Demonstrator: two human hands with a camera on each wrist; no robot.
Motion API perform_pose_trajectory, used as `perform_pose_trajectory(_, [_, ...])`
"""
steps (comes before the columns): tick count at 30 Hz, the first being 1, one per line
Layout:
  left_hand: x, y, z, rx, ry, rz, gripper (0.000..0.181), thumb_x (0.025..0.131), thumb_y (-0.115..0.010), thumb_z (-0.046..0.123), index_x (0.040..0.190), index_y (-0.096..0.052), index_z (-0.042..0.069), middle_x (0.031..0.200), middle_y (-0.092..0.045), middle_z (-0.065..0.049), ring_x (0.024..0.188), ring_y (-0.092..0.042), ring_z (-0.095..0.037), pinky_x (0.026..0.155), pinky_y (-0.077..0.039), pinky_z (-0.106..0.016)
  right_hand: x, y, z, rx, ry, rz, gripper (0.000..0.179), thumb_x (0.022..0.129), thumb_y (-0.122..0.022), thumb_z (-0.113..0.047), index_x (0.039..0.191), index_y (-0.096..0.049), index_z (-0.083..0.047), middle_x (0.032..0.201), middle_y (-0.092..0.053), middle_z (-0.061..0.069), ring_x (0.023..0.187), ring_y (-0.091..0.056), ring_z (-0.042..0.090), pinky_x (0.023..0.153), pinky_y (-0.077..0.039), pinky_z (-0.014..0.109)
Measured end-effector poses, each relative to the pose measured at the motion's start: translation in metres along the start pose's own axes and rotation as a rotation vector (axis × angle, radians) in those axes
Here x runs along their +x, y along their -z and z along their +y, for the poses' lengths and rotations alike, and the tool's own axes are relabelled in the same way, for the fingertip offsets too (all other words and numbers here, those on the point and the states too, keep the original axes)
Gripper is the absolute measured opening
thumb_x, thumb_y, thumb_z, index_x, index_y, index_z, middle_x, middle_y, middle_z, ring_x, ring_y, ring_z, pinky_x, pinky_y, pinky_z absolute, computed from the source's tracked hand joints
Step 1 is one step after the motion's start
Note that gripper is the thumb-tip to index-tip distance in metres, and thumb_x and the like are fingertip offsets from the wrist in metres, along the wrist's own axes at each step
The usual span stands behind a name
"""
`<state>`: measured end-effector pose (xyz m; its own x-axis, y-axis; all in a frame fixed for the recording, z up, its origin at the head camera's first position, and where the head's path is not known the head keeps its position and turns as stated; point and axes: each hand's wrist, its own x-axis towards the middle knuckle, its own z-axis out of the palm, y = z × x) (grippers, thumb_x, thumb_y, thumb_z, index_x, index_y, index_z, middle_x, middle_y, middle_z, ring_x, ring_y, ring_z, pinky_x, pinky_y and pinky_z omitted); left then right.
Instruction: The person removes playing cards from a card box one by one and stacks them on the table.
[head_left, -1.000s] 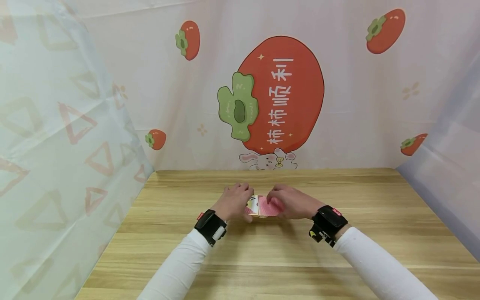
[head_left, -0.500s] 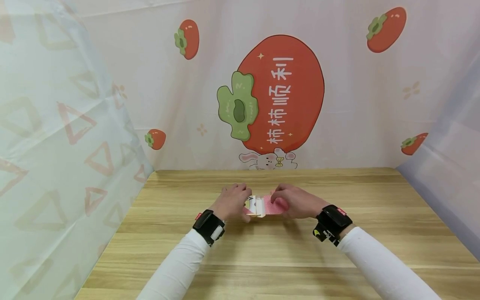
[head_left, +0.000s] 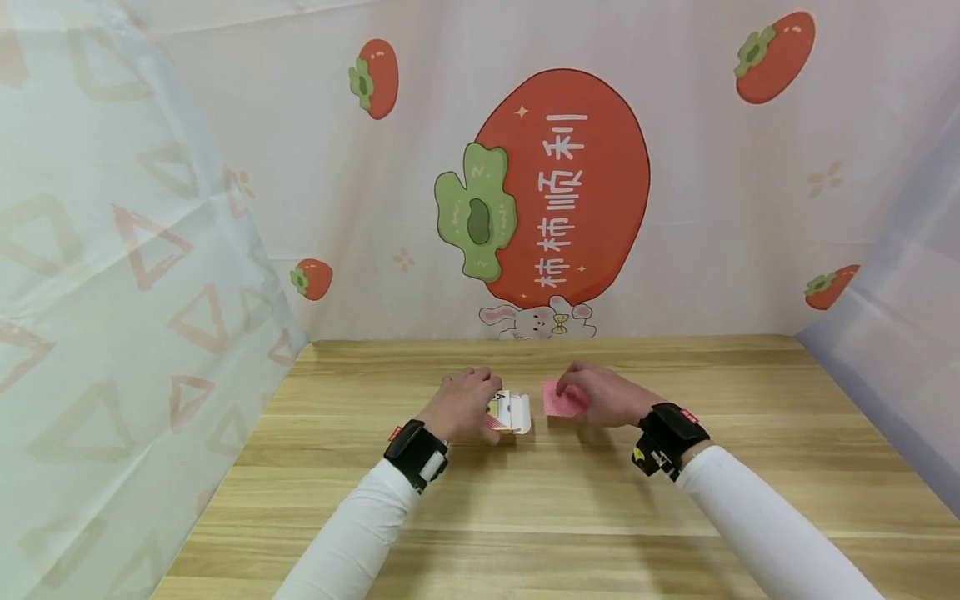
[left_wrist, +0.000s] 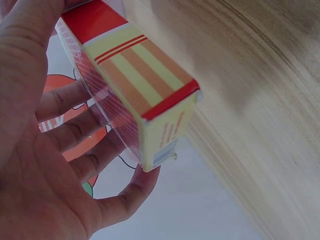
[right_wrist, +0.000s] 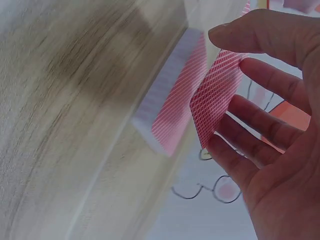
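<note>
My left hand [head_left: 467, 404] grips a playing-card box [head_left: 506, 410], its white flap [head_left: 522, 413] open toward the right. In the left wrist view, the box [left_wrist: 140, 70] shows striped yellow and red sides and a barcode at one end, with fingers along its far side. Just to the right, my right hand [head_left: 606, 395] pinches a red-patterned playing card [head_left: 559, 400]; in the right wrist view, the card [right_wrist: 220, 95] looks thin, between thumb and fingers. Beside it appears a blurred stack of playing cards [right_wrist: 172, 97] with white edges; I cannot tell whether it touches the table.
Both hands work over the wooden table [head_left: 495, 517], toward its back edge. Behind stands a white cloth backdrop [head_left: 697, 250] printed with persimmons, and more cloth hangs at the left [head_left: 150, 350] and right [head_left: 915, 292]. Both wrists wear black straps.
My right hand has moved right and slightly away from me with the red-patterned card, which has come apart from the box. The box's white flap now shows. The left hand has hardly moved.
</note>
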<state>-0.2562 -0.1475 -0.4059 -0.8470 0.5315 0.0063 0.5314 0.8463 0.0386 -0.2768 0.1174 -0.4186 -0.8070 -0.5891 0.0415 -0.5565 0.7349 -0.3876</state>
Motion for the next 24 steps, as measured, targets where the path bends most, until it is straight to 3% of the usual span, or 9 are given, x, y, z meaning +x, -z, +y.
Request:
perform_pose_trajectory(12, [0.000, -0.001, -0.005, -0.010, 0.009, 0.004, 0.074, 0.060, -0.078, 0.051, 0.120, -0.054, 0.014, 0.110, -0.051, -0.001, 0.103, -0.047, -0.023, 0.083, -0.041, -0.051, 0.012, -0.006, 0.021, -0.008, -0.099, -0.046, 0.040, 0.069, -0.077, -0.018, 0.107, -0.064, -0.020, 0.111, -0.054, 0.000, 0.102, -0.049, 0.020, 0.090, -0.041, 0.037])
perform_pose_trajectory(24, [0.001, -0.005, -0.010, -0.027, 0.018, -0.006, 0.075, 0.061, -0.078, 0.051, 0.122, -0.053, 0.014, 0.113, -0.050, -0.001, 0.106, -0.047, -0.023, 0.086, -0.039, -0.053, 0.023, -0.005, 0.026, -0.018, -0.057, -0.062, 0.039, 0.066, -0.079, -0.020, 0.103, -0.066, -0.021, 0.108, -0.054, -0.001, 0.098, -0.049, 0.019, 0.087, -0.041, 0.036])
